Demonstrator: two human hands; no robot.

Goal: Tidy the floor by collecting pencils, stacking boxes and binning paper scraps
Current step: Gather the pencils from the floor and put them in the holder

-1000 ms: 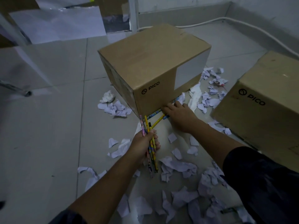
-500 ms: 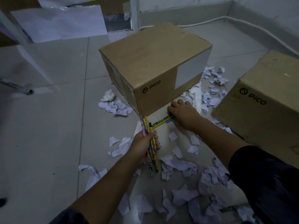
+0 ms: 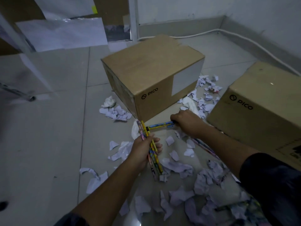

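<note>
With our left hand (image 3: 143,149) gripping the pencil bundle (image 3: 150,150), our right hand (image 3: 185,122) pinches two pencils (image 3: 160,125) beside the box (image 3: 153,75); we should lift them level, then slide them into the bundle.

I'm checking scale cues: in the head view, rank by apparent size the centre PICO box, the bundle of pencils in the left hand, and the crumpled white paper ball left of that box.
1. Centre PICO box
2. Bundle of pencils
3. Paper ball

Brown boxes (image 3: 151,75) with black PICO print, one with a white label; yellow-and-blue patterned pencils (image 3: 152,149); pale lilac-white paper scraps (image 3: 177,167); grey tiles (image 3: 42,131).
</note>
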